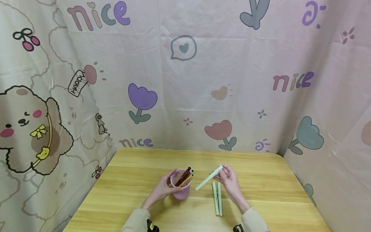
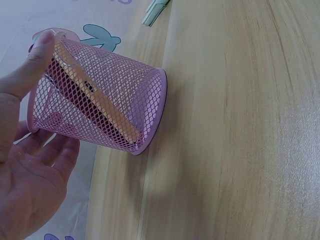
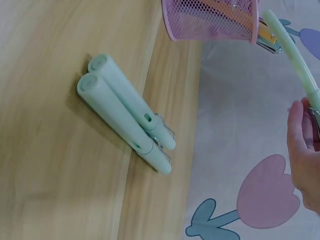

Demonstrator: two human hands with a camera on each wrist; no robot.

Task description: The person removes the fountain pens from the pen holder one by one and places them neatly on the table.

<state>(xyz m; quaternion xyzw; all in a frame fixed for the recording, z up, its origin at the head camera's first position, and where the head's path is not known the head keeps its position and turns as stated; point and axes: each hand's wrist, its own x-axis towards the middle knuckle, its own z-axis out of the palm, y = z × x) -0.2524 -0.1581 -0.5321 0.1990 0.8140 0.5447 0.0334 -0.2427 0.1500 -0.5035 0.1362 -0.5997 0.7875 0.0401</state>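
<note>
- my left hand (image 1: 162, 189) curled round pink mesh cup (image 1: 182, 194), mixed pens (image 1: 183, 178) inside
- my right hand (image 1: 231, 183) pinches green pen (image 1: 208, 178)
- two matching pens (image 3: 116, 116) on table (image 1: 116, 190)

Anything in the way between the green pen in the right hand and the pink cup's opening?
Nothing visible stands between the green pen and the pink cup, but pens inside lean out toward it and may crowd entry. Two green pens on the table lie off that line.

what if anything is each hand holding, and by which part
The left hand grips the round pink mesh pen cup near its rim; the right hand holds a slim pale green pen by its clip end.
</note>
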